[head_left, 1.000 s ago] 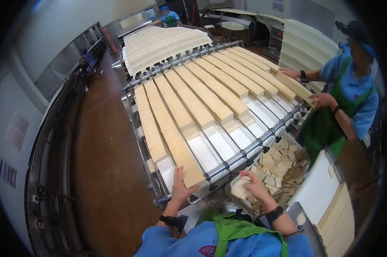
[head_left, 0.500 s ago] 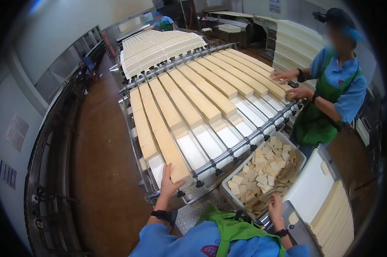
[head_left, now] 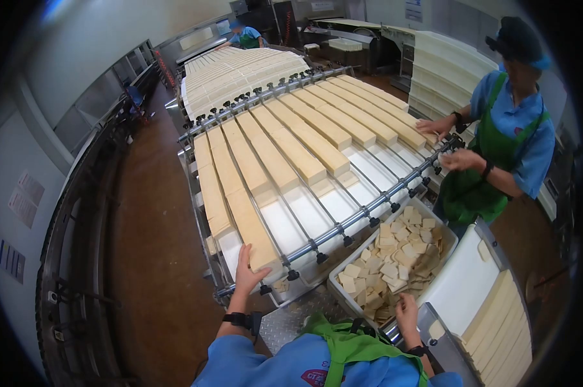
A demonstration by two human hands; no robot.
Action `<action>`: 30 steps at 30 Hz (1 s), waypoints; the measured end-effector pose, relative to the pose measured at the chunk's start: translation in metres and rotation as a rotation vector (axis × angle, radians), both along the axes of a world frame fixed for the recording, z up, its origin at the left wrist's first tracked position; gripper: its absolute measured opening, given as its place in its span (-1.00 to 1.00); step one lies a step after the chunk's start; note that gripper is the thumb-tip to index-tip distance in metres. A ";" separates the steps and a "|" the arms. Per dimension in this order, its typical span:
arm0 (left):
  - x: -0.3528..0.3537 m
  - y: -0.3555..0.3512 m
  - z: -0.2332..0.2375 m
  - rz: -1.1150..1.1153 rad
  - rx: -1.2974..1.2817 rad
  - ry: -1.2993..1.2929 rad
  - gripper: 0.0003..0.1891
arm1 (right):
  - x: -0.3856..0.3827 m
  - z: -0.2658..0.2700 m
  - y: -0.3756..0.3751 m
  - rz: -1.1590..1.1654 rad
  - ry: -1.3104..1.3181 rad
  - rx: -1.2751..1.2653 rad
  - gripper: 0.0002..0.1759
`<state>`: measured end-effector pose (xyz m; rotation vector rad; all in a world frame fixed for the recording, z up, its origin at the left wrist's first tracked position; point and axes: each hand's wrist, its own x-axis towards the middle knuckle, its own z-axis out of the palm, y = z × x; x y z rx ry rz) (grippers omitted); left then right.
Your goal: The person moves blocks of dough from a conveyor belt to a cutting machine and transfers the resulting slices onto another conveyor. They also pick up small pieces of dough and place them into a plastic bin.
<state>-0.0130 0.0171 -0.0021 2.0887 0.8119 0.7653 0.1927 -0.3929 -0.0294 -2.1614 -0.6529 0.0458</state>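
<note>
Conveyor [head_left: 369, 169] ahead: our left hand [head_left: 247, 276], seven o'clock, lies open on a slab [head_left: 252, 229]; right hand [head_left: 406, 311], five o'clock, grip we cannot tell.

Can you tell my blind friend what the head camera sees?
The left hand touches the near end of a long pale block on a conveyor; the right hand reaches into a bin of pale offcuts. A co-worker stands to the right.

— What is the camera wearer dressed in?
— A bright blue long-sleeved work shirt [head_left: 272, 364], with a small red-and-white printed logo [head_left: 317, 377] at 6 o'clock.
— And over it?
— A green fabric apron [head_left: 343, 342] with a black plastic buckle [head_left: 362, 327] on its straps.
— The wrists?
— A black strapped wrist device [head_left: 240, 319] sits at 7 o'clock, below the left hand [head_left: 247, 274]. A black wristband [head_left: 420, 351] sits at 5 o'clock, below the right hand [head_left: 406, 309].
</note>
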 end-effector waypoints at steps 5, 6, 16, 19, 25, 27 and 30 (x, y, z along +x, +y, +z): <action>0.001 -0.002 0.003 -0.003 -0.037 -0.031 -0.08 | 0.001 -0.003 -0.001 -0.001 0.027 0.020 -0.71; 0.001 -0.003 0.004 -0.001 -0.042 -0.033 -0.08 | 0.001 -0.003 -0.001 -0.001 0.029 0.021 -0.71; 0.004 -0.006 0.009 0.005 -0.100 -0.075 -0.10 | 0.001 -0.005 -0.001 -0.009 0.033 0.047 -0.72; 0.004 -0.005 0.008 0.010 -0.078 -0.047 -0.10 | 0.002 -0.007 -0.001 -0.012 0.020 0.056 -0.73; 0.002 0.003 -0.008 0.000 -0.051 -0.063 -0.12 | 0.002 -0.008 -0.002 -0.021 0.025 0.062 -0.74; 0.003 0.000 -0.004 0.008 -0.085 -0.074 -0.12 | 0.002 -0.008 -0.002 -0.023 0.026 0.058 -0.74; 0.004 -0.003 -0.001 0.018 -0.079 -0.067 -0.13 | 0.001 -0.006 -0.002 -0.027 0.005 0.063 -0.74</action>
